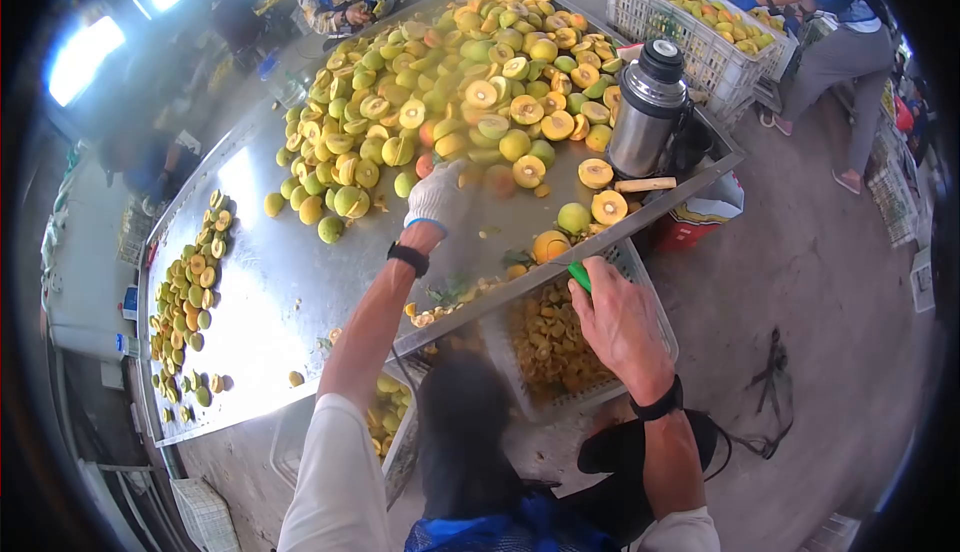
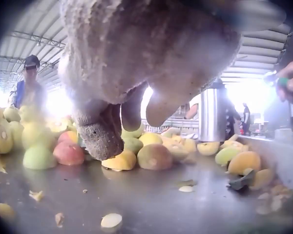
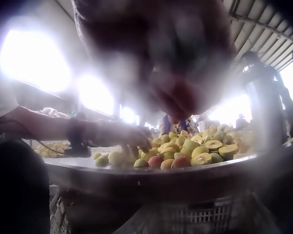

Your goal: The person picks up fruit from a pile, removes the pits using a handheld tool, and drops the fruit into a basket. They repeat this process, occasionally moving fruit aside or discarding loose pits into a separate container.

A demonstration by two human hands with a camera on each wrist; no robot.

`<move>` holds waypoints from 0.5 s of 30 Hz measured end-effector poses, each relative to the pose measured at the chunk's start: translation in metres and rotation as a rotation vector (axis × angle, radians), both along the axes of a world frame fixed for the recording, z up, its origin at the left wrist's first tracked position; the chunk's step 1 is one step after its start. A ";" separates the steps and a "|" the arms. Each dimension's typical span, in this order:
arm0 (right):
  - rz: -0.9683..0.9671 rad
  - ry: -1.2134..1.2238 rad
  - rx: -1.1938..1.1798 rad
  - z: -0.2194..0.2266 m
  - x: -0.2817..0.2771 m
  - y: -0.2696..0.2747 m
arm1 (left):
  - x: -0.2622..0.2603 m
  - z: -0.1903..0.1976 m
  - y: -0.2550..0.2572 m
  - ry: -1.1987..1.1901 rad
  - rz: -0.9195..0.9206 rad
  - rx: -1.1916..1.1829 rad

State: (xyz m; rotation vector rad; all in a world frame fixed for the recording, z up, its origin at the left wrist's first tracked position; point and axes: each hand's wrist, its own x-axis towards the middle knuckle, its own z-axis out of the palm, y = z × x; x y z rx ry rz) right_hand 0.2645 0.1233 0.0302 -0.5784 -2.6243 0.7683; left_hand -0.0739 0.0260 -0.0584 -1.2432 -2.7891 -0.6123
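Note:
My left hand (image 1: 440,199), in a white knitted glove, reaches over the metal table to the near edge of a heap of halved fruit (image 1: 400,112), green-yellow outside with yellow flesh. In the left wrist view its gloved fingers (image 2: 102,139) point down, loosely bent, right at a yellow fruit half (image 2: 121,161). Bare, my right hand (image 1: 625,322) grips a tool by its green handle (image 1: 579,274) above the table's near rim; the tool's working end is hard to make out. Close by lie a green fruit (image 1: 574,217) and an orange one (image 1: 550,245).
A steel thermos (image 1: 648,112) stands at the table's right edge. Below the rim are a crate of yellow-brown pieces (image 1: 550,352) and a bin of fruit (image 1: 388,412). More halves (image 1: 190,292) lie at the left. A full crate (image 1: 690,47) and other people are beyond.

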 end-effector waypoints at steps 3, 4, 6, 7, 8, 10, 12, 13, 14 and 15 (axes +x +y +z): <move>-0.031 -0.023 -0.014 -0.001 0.009 0.003 | -0.011 -0.015 0.025 0.002 0.107 -0.098; -0.034 -0.022 -0.010 0.000 0.011 0.003 | -0.011 -0.016 0.026 0.002 0.112 -0.088; -0.041 -0.016 0.009 0.006 0.014 0.003 | -0.005 -0.007 0.027 -0.040 0.124 -0.083; -0.047 -0.022 0.004 0.006 0.015 0.002 | 0.002 0.003 0.024 -0.078 0.137 -0.090; -0.050 -0.022 -0.001 0.004 0.013 0.001 | 0.008 0.015 0.018 -0.111 0.152 -0.096; -0.044 0.022 -0.036 0.001 0.007 -0.003 | 0.020 0.028 -0.002 -0.580 0.110 0.232; -0.017 0.100 -0.095 0.000 0.001 -0.010 | 0.038 0.039 -0.028 -0.943 0.004 0.502; -0.001 0.121 -0.149 0.001 -0.001 -0.014 | 0.051 0.045 -0.039 -1.075 -0.080 0.609; 0.015 0.140 -0.202 0.002 -0.003 -0.019 | 0.065 0.051 -0.049 -1.209 -0.169 0.716; 0.032 0.158 -0.254 0.003 -0.006 -0.025 | 0.077 0.057 -0.059 -1.008 -0.239 0.622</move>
